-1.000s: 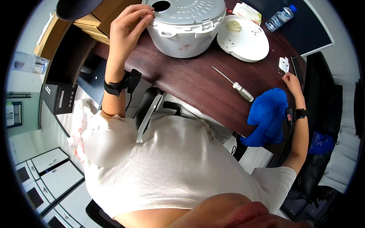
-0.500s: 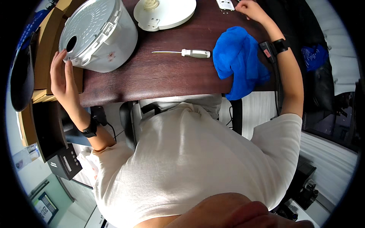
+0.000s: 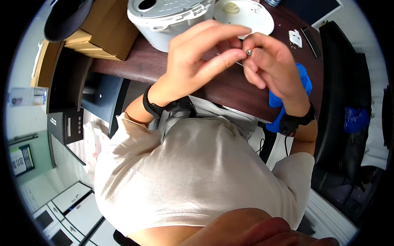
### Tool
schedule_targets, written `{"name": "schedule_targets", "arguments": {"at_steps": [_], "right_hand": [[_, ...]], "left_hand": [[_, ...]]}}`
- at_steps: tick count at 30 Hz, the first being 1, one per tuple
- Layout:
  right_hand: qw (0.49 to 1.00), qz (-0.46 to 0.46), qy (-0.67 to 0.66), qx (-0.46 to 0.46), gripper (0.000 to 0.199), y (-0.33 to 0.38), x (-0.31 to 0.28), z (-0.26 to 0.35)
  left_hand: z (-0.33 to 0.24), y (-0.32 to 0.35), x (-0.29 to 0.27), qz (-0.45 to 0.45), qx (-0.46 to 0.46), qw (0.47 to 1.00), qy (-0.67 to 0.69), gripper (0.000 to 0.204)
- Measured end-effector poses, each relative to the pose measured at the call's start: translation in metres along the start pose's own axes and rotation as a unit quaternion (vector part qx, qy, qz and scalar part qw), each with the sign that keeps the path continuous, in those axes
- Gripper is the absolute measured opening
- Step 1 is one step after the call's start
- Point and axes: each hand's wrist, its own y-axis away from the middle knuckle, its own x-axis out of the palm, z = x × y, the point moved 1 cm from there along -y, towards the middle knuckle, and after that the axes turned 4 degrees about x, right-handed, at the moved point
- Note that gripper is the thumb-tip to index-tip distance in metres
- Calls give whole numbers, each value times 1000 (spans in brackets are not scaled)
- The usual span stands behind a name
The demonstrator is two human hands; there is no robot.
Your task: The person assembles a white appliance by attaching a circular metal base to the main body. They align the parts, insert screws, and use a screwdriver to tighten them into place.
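Observation:
A small shiny metal screw (image 3: 249, 52) is pinched between the thumb and forefinger of my right hand (image 3: 274, 65). Close by on its left, my left hand (image 3: 193, 57) is raised with its fingers apart, thumb tip right beside the screw. Both hands are held above the dark brown table (image 3: 135, 61). Behind them stands the white pot-shaped appliance (image 3: 158, 35), topped by a grey vented cover with a round hole. A white round lid (image 3: 262, 25) lies to its right. The screwdriver is mostly hidden below my hands.
A small white plastic piece (image 3: 294, 38) lies at the right, tiny parts beside it, with a dark flat slab (image 3: 310, 43) next to it. A blue cloth (image 3: 304, 78) is partly behind my right wrist. Cardboard boxes (image 3: 108, 30) are stacked at the left.
My left hand has left the appliance's side, and my right hand has come back from the white plastic piece. They now meet in front of me with the screw. The view has shifted.

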Motion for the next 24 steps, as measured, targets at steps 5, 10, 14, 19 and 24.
{"name": "schedule_targets", "arguments": {"at_steps": [5, 10, 14, 19, 24], "right_hand": [[998, -4, -29, 54, 23, -20, 9, -13], [998, -52, -7, 43, 19, -39, 14, -20], [955, -169, 241, -47, 11, -50, 23, -21], [916, -180, 356, -27, 9, -64, 24, -26], [941, -133, 308, 36, 10, -76, 23, -23]], "left_hand": [[7, 11, -11, -50, 38, 998, -19, 20], [23, 20, -22, -82, 13, 996, -22, 18], [32, 21, -38, -21, 50, 983, -175, 20], [42, 29, -46, 17, 72, 969, -234, 20], [44, 29, -55, 29, 73, 965, -249, 18]]}}
